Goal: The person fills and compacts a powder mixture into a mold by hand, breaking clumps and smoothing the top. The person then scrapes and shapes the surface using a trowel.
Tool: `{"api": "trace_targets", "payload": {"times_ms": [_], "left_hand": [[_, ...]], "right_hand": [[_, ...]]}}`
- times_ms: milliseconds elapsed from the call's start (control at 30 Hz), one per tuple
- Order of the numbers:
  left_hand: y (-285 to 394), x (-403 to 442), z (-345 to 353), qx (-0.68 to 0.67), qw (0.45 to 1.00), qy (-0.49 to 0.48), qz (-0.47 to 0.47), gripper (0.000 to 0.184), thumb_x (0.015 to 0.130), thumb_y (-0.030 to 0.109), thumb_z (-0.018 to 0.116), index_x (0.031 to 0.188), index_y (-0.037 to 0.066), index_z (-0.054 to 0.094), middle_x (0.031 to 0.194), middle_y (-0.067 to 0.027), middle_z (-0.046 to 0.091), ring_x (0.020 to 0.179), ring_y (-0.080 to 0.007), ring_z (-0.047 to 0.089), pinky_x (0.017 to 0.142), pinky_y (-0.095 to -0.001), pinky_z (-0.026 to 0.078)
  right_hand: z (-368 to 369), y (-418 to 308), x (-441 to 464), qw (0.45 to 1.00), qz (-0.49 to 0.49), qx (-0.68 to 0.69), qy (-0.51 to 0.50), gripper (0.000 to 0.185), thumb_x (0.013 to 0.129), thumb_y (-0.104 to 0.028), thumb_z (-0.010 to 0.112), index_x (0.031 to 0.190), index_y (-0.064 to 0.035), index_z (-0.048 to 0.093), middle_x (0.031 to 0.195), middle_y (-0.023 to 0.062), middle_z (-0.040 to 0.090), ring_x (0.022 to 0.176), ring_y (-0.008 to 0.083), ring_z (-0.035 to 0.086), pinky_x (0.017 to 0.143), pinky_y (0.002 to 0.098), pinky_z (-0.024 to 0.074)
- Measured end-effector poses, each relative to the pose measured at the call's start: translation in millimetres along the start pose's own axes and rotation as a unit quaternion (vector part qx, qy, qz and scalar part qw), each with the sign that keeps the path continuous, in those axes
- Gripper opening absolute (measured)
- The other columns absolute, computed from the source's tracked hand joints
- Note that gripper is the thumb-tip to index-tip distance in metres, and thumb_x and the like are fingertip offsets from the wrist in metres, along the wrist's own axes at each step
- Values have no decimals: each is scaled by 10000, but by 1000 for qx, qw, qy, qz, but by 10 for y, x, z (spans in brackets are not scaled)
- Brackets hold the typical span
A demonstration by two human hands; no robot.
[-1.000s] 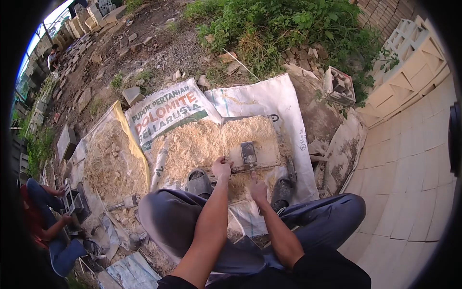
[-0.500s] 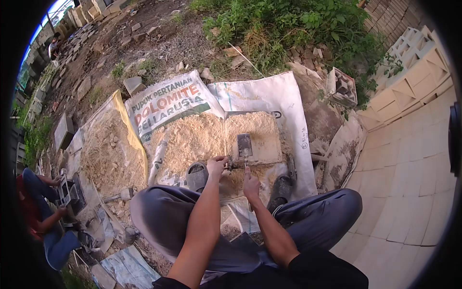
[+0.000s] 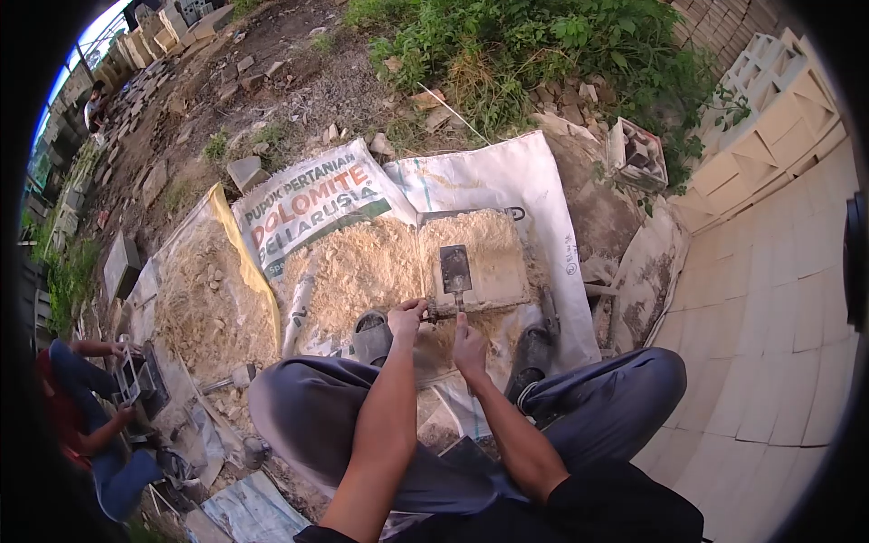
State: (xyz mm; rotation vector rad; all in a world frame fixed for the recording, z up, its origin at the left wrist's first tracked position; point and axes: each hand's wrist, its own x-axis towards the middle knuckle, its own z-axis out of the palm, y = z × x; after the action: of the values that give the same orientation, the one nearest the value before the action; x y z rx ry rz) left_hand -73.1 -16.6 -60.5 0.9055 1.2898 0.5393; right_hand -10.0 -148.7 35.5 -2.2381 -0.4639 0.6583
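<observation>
My right hand (image 3: 471, 350) is closed round the handle of a trowel (image 3: 455, 266). Its flat, dark rectangular blade lies on pale, sandy mix (image 3: 501, 271) that fills a square mould (image 3: 493, 306). Part of the mix's surface looks smooth, while the far and left parts are loose and crumbly. At the mould's near left corner, my left hand (image 3: 406, 319) has its fingers closed on the edge; the exact grip is partly hidden. A heap of the same mix (image 3: 360, 267) adjoins the mould on the left.
Printed sacks (image 3: 317, 201) lie beneath the work. Another heap (image 3: 210, 299) and a hammer-like tool (image 3: 237, 376) are leftward. Farther left, a co-worker (image 3: 86, 416) handles a metal frame (image 3: 136, 376). Pale blocks (image 3: 769, 154) are stacked at right; a patterned block (image 3: 637, 154) sits beyond the sacks.
The trowel blade has shifted slightly left and away from me over the mix. My left hand stays at the mould's corner. The view has tilted a little.
</observation>
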Motion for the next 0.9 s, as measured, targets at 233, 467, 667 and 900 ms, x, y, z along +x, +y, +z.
{"api": "trace_targets", "payload": {"times_ms": [233,467,667,900], "left_hand": [[293,-141,-40,194,979,5,67,256,688,168,764,915,63,709,742,-49,675,652,-142,599,642,-288,481],[440,-389,224,550,720,98,411,518,861,325,521,1285,38,442,1354,-171,398,1287,-319,322,1065,-418,246],[223,-582,676,601,673,-12,430,663,911,371,424,1381,-57,237,1478,-195,161,1388,-325,75,1120,-453,74],[97,-834,1350,618,613,-105,480,690,911,399,408,1395,-46,200,1476,-210,144,1383,-358,69,1112,-490,77]], "right_hand": [[180,355,42,996,68,-38,-44,737,906,-579,321,788,81,629,738,323,580,793,478,581,727,509,428],[-609,-176,501,996,-5,-75,43,843,872,-660,277,772,108,611,684,305,593,734,437,609,701,482,451],[-2129,-1283,582,989,103,38,-103,614,892,-600,378,615,-59,463,486,30,415,372,171,379,383,331,313],[-2492,-1712,651,775,255,483,-317,484,914,-559,384,712,-120,348,518,-92,227,361,40,192,320,216,186]]}}
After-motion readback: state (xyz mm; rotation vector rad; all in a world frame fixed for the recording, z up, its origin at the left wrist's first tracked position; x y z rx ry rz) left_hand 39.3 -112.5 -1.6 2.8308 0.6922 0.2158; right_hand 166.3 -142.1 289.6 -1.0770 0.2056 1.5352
